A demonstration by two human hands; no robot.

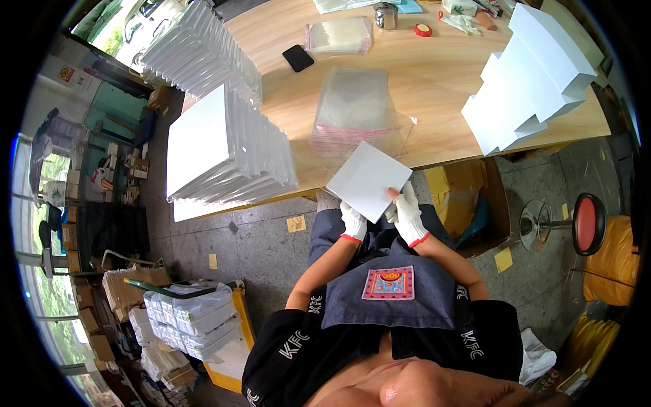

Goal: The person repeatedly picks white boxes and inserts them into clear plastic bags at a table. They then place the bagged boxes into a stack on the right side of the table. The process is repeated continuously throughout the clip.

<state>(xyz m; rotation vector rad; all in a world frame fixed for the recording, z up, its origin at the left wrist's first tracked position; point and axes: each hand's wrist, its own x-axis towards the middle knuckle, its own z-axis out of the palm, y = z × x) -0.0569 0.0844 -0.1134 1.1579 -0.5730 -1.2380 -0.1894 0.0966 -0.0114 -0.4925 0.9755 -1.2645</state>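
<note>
Over my lap, at the table's near edge, I hold a flat white square panel (pixel 369 180) with both hands. Its thickness and what it is made of are hard to tell. My left hand (pixel 352 222), in a white glove with a red cuff, is closed on its lower left edge, with the fingers partly hidden beneath. My right hand (pixel 407 216), gloved alike, grips the lower right edge, and its bare thumb lies on top. Just beyond the panel lies a pile of clear plastic bags (pixel 352 102) with pink strips along their near ends.
Tall stacks of bagged white panels (pixel 203 146) stand left on the wooden table (pixel 434 88); bare white pieces (pixel 536 81) are piled right. Farther back are a black phone (pixel 298 58), a metal canister (pixel 386 15) and a tape roll (pixel 422 30). A cardboard box (pixel 498 203) stands below the table.
</note>
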